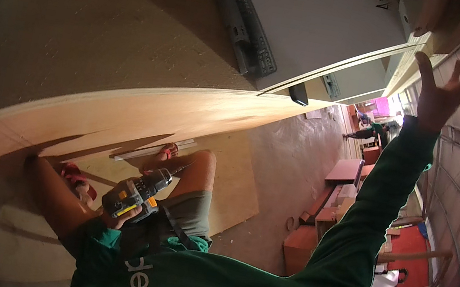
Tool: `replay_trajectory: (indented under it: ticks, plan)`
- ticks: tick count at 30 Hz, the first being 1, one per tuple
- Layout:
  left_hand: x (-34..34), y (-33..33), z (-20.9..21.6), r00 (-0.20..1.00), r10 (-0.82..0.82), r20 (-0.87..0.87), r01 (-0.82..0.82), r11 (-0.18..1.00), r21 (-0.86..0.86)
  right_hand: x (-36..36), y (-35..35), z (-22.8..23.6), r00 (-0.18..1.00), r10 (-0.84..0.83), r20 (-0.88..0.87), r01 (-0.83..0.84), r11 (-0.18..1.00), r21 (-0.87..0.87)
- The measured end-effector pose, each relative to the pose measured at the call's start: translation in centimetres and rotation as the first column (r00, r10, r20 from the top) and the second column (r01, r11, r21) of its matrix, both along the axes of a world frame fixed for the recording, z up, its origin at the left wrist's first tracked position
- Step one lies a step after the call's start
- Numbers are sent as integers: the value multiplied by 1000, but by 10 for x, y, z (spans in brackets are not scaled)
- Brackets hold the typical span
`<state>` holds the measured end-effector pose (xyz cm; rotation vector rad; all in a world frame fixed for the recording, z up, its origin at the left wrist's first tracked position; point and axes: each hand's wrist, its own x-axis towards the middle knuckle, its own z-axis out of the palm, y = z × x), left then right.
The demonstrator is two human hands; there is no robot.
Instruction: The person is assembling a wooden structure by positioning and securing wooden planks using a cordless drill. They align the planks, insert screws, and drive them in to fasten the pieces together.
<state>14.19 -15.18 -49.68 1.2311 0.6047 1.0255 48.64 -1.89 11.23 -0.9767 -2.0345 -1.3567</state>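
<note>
My left hand (121, 220) is closed around the handle of a cordless drill (134, 195), dark grey with yellow and orange parts. The drill is held low over my lap, and its thin bit points toward my bent knee. My right arm stretches up to the upper right. There my right hand (439, 99) is open, thumb and fingers spread, with nothing seen in it. Beside that hand are the wooden edges of a cabinet with a pale grey panel (331, 23). A metal runner-like fitting (253, 31) is mounted along the panel's side.
A long plywood panel (187, 108) spans the left, close to my legs. Another plywood sheet (232, 184) lies on the floor. Reddish-brown boxes and boards (311, 244) stand at the right, near a red surface (405, 285). A person in green (377, 131) is farther back.
</note>
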Motion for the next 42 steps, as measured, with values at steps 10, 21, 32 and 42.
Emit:
replay_trajectory:
  ticks: [10, 21, 32, 42]
  plan:
    - [1, -27, -91, 1000, -24, 14, 26, 993, -114, 28, 10, 32, 958, -277, -73, 246, 927, -284]
    - [2, -6, -31, 976, 5, 219, 126, 802, -583, 1, 14, 15, 913, -60, -403, -152, 868, -473]
    - [2, -7, -4, 998, 16, 54, -1, 962, -274, 7, 19, 14, 907, 35, -420, -224, 884, -411]
    - [-2, -7, -4, 995, -43, 91, 67, 958, -277, 2, 22, 7, 940, 65, -335, -180, 929, -324]
